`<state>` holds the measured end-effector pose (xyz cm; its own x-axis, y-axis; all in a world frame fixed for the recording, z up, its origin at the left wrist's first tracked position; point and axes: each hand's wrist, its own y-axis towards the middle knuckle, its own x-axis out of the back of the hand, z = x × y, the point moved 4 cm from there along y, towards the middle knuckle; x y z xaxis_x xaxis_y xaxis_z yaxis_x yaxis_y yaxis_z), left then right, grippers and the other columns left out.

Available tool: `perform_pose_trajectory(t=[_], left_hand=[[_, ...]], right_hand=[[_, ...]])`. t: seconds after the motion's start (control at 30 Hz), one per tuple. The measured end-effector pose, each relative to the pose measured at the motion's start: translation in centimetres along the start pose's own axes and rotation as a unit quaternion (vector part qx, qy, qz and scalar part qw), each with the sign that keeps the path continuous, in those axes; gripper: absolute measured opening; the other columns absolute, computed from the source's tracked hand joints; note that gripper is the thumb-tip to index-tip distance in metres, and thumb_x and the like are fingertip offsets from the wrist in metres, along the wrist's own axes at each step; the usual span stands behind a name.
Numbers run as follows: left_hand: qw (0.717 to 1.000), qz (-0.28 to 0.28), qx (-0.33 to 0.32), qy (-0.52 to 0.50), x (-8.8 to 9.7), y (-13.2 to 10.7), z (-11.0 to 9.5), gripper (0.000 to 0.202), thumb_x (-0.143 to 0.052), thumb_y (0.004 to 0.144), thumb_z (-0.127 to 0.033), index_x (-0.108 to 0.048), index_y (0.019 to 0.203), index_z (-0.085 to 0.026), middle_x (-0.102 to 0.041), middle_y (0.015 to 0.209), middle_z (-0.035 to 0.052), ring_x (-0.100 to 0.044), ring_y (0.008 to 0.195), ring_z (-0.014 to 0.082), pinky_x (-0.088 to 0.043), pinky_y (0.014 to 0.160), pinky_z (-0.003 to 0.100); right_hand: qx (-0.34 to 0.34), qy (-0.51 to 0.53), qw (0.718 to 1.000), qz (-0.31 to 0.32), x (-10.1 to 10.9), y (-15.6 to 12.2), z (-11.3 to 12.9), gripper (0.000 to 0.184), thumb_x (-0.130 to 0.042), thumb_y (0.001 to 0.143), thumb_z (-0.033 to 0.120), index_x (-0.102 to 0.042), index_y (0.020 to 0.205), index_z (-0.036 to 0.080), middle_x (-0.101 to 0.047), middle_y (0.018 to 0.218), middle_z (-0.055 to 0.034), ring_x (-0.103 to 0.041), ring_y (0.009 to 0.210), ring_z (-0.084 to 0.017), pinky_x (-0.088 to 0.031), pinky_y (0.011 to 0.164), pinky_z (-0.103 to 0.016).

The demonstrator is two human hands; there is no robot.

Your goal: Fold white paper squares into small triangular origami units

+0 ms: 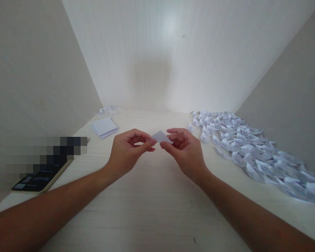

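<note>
A small piece of white paper (160, 135), folded into a triangle with its point away from me, is held up over the middle of the table. My left hand (128, 147) pinches its left corner between thumb and fingers. At the right corner, the thumb and fingers of my right hand (185, 148) close on the paper, with the index finger raised off it. Part of the lower edge is covered by my thumbs.
Many folded white paper pieces (236, 143) spread along the table's right side. A stack of paper sheets (105, 126) lies back left, with thin white scraps (109, 109) behind. A phone-like dark device (39, 180), partly pixelated, leans at left. Pale walls (157, 42) enclose the table (147, 210).
</note>
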<state>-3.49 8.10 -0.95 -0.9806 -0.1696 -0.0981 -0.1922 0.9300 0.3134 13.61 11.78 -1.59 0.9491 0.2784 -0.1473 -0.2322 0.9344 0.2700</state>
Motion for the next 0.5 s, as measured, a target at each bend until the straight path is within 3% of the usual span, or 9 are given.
perform_pose_trajectory(t=[0.23, 0.5], left_hand=[[1.000, 0.002, 0.015, 0.016, 0.01, -0.14, -0.06, 0.027, -0.091, 0.066, -0.031, -0.072, 0.076, -0.014, -0.076, 0.070, 0.0045, -0.075, 0.064, 0.0205, -0.068, 0.065, 0.035], [0.999, 0.001, 0.038, -0.015, -0.15, 0.11, 0.18, 0.032, -0.092, 0.064, -0.032, -0.068, 0.075, -0.014, -0.076, 0.069, 0.0040, -0.075, 0.063, 0.0200, -0.067, 0.065, 0.035]], right_hand=[[-0.010, -0.010, 1.000, 0.003, -0.09, -0.02, -0.24, 0.042, -0.090, 0.067, 0.034, -0.066, 0.100, 0.023, -0.078, 0.088, -0.0037, -0.073, 0.080, -0.019, -0.057, 0.076, -0.034], [-0.074, 0.015, 0.997, -0.020, 0.19, 0.11, -0.29, 0.039, -0.093, 0.060, 0.034, -0.068, 0.087, 0.021, -0.077, 0.073, -0.0014, -0.071, 0.070, -0.017, -0.054, 0.074, -0.032]])
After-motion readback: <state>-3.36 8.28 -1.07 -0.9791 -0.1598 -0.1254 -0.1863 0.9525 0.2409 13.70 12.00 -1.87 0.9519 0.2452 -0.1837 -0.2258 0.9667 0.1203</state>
